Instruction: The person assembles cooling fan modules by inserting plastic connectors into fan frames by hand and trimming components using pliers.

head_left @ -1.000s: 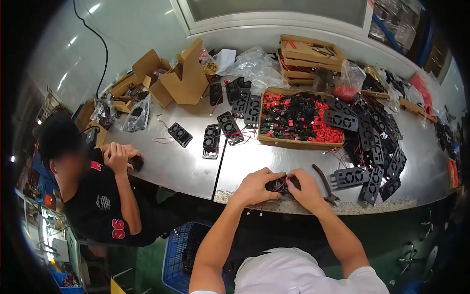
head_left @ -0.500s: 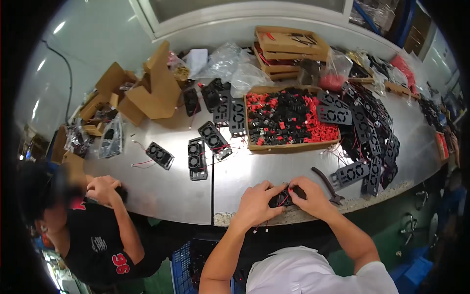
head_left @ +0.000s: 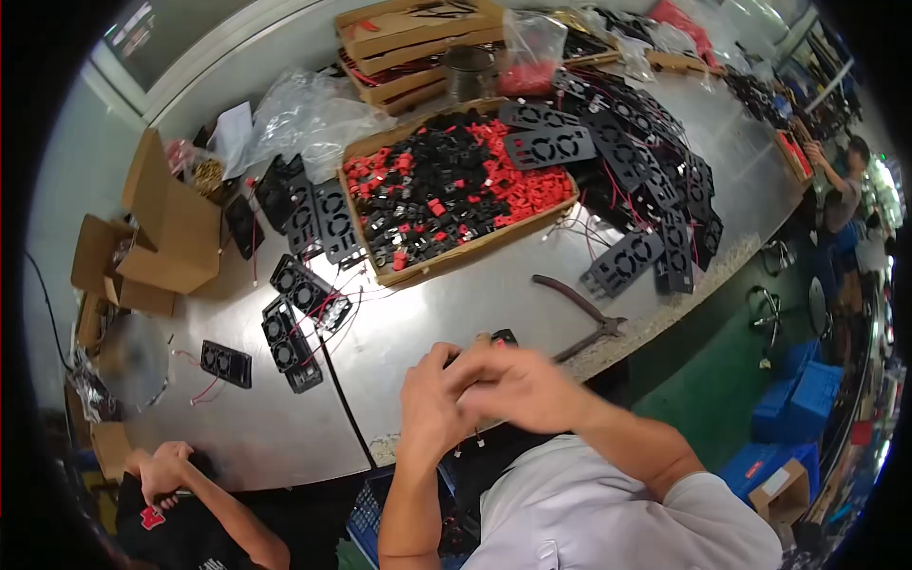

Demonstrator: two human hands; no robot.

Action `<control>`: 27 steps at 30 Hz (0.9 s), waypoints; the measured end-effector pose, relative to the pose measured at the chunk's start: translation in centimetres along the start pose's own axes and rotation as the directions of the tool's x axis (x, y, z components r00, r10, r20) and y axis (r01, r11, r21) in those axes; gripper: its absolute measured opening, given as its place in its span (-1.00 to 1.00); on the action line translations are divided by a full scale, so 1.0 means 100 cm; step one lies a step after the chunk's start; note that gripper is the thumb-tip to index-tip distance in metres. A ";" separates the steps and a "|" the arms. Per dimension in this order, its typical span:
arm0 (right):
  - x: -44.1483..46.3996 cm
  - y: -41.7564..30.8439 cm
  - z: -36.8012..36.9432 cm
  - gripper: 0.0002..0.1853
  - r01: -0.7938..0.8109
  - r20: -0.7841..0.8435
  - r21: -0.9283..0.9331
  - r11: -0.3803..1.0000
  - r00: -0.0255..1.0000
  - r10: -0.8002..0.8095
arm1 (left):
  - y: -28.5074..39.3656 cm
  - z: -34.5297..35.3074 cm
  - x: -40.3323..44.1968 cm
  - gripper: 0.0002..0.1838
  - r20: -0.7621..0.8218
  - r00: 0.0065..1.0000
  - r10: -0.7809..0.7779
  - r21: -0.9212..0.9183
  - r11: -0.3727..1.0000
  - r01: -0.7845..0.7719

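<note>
My left hand [head_left: 429, 404] is closed round a black fan unit [head_left: 503, 336], of which only a small dark end shows past the fingers. Across it lies my right hand [head_left: 518, 385], blurred, its fingers bent over the left fingers; whether it grips anything is hidden. Thin wires with white plugs [head_left: 480, 441] hang below the hands. Pliers with dark handles [head_left: 594, 321] lie to the right of the hands. Beyond them stands a cardboard tray [head_left: 418, 275] of red and black connectors, with a black perforated plate [head_left: 549, 147] on its right edge.
Black plates with wires [head_left: 674, 247] are piled at the right. Several fan units [head_left: 285, 344] lie left of the tray. An open cardboard box [head_left: 180, 242] stands at the back left. A co-worker's hands [head_left: 163, 470] are at the lower left table edge.
The view has swung to the right, shifting the table leftward in the frame. My right hand has moved from the unit's right side to across my left hand, covering most of the unit.
</note>
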State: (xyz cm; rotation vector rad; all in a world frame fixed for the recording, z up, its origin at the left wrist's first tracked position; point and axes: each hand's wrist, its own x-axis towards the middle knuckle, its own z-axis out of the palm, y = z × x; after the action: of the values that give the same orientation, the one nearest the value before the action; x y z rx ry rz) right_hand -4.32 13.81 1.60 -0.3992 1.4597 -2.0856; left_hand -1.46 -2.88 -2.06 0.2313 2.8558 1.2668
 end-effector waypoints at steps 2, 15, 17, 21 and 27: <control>-0.005 0.003 0.002 -0.81 0.130 0.013 -0.353 0.927 0.991 -0.134 | -0.001 -0.002 0.002 -0.55 0.021 1.000 -0.003 -0.023 1.000 0.003; -0.040 -0.037 -0.104 0.01 0.043 0.047 -0.992 -0.121 0.998 -0.036 | 0.024 -0.016 0.009 -0.26 0.124 0.985 -0.117 0.090 0.990 0.107; -0.035 -0.034 -0.104 -0.02 0.081 0.083 -0.995 -0.064 0.996 -0.033 | 0.026 -0.016 0.008 -0.27 0.109 0.987 -0.117 0.097 0.990 0.107; -0.025 -0.028 -0.109 -0.14 0.125 0.125 -0.992 0.000 0.992 0.031 | 0.027 -0.016 0.006 -0.29 0.114 0.982 -0.151 0.088 0.986 0.142; -0.013 -0.070 -0.123 -0.20 0.120 0.113 -0.971 0.206 0.992 -0.047 | 0.030 -0.017 0.005 -0.29 0.112 0.981 -0.159 0.141 0.980 0.142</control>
State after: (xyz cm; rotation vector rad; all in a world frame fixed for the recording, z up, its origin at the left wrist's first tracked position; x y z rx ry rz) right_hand -11.76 25.74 3.69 -1.0140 2.6479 -0.8070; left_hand -1.73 -2.09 1.28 0.0875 2.7934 1.0023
